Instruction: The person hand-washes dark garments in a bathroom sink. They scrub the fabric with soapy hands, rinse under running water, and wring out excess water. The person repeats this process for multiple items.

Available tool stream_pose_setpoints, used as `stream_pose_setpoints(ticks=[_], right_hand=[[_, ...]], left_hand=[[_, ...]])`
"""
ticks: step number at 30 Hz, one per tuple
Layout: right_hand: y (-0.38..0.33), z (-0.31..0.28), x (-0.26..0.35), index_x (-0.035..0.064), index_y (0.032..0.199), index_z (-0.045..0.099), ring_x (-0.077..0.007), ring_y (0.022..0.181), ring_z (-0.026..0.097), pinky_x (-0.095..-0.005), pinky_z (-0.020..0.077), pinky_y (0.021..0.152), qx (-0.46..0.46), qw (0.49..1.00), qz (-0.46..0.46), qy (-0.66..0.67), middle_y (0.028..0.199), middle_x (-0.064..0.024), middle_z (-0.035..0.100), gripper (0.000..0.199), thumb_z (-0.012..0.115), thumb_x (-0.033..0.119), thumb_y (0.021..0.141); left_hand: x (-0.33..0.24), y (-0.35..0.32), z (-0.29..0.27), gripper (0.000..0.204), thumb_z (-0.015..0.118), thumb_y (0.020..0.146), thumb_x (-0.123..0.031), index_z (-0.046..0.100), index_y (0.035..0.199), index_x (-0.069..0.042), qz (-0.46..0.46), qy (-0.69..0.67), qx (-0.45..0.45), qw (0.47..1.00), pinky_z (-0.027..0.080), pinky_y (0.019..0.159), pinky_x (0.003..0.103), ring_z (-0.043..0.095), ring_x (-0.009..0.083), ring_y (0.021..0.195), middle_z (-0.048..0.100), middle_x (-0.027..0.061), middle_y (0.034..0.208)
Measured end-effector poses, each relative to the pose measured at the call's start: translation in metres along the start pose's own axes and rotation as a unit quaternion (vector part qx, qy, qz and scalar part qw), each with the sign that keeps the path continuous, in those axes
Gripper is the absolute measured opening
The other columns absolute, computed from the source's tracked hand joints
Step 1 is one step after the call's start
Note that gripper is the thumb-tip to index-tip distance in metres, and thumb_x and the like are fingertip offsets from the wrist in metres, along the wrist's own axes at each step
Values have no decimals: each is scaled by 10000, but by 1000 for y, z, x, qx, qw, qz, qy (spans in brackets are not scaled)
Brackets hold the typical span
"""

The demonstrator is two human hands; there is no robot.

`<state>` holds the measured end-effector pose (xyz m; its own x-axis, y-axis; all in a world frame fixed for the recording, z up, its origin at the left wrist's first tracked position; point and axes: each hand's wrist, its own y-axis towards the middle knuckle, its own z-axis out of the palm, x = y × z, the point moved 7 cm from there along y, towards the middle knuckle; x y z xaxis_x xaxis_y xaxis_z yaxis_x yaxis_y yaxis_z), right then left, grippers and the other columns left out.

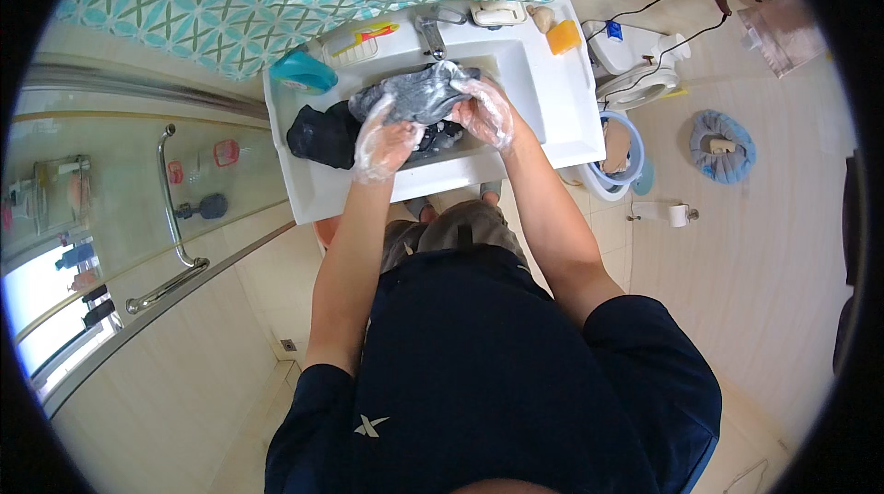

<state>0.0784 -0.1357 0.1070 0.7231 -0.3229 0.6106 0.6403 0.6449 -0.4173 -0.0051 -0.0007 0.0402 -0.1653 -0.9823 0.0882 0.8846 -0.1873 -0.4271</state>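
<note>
Over the white sink (552,107) I hold a dark grey cloth (414,93), wet and streaked with white suds. It may be a small garment, but its kind does not show. My left hand (385,141) grips the near left part, coated in foam. At the cloth's right end, my right hand (485,112) closes on it, also lathered. A black cloth (322,135) lies bunched over the basin's left edge, beside my left hand. More dark wet fabric (440,139) sits in the basin below my hands, partly hidden by them.
Behind the basin stands the faucet (430,36). A teal bottle (304,72) lies at the rim's left corner; a soap dish (498,14) and an orange block (564,36) sit along the back right. Blue basin (633,149) right, glass shower door (120,172) left.
</note>
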Motion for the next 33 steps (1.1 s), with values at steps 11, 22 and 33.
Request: stream_pose_setpoints(ticks=[11,22,33], right_hand=[[-1,2,3,2,1064,696,-74,816,640,-232,516,742,-68,953,-92,-280,925,-26,712,172,682,10,892],[12,9,-4,62,1035,655,-57,684,561,-241,456,585,-79,934,-92,-336,849,15,641,112,559,94,987],[8,69,-26,51,936,679,-474,847,630,-490,513,719,-137,760,-278,-572,893,-237,679,191,649,229,873]], left_hand=[[-12,-10,35,206,569,998,-51,591,1202,-48,229,227,18,946,573,925,420,670,254,1078,662,114,1180],[-14,-17,39,294,603,961,-5,590,1254,-31,157,316,47,935,563,937,390,663,240,1091,665,118,1187],[-6,22,7,233,543,993,-191,618,1181,-74,158,135,120,971,571,876,390,676,228,989,679,78,1095]])
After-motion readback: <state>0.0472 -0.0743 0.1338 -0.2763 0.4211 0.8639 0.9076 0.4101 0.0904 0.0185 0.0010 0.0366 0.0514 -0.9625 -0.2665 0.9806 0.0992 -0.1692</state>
